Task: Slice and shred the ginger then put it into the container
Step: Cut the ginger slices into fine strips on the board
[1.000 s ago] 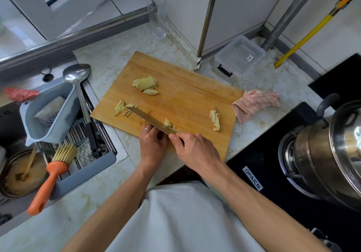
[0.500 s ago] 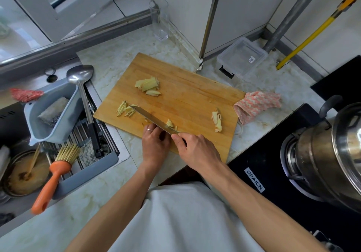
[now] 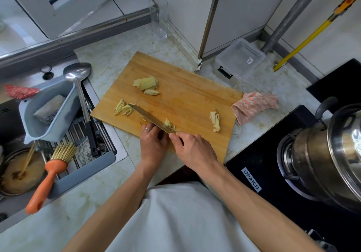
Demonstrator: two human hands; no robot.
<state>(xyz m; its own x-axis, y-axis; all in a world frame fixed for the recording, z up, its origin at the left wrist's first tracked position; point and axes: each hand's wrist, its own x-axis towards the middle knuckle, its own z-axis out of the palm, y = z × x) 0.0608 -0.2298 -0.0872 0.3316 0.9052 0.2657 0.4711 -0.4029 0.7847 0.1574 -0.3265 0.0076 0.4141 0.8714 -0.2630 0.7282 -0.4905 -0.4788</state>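
A wooden cutting board [image 3: 181, 99] lies across the middle of the frame on the pale marble counter [image 3: 109, 175], its long axis running from left to lower right. Beyond its far corner, at upper right of centre, sits the clear plastic container [image 3: 239, 59], lid on and well apart from any ginger. The knife [image 3: 150, 119] slants from the lower middle up and left, its handle gripped by the curled fingers of the right hand [image 3: 192, 149]. The left hand [image 3: 153, 144] rests at the board's near edge, fingertips bent down just left of the blade; what they press is hidden behind the steel, probably a small stack of slices. On the blade's right side lies a small bit of ginger [image 3: 168, 123]. A fan of uncut slices [image 3: 146, 84] waits above, finished shreds [image 3: 124, 108] sit by the knife tip at left, and a ginger scrap [image 3: 215, 121] lies toward the board's right end. The blade runs crosswise to the left fingers, so the cut falls just beside them.
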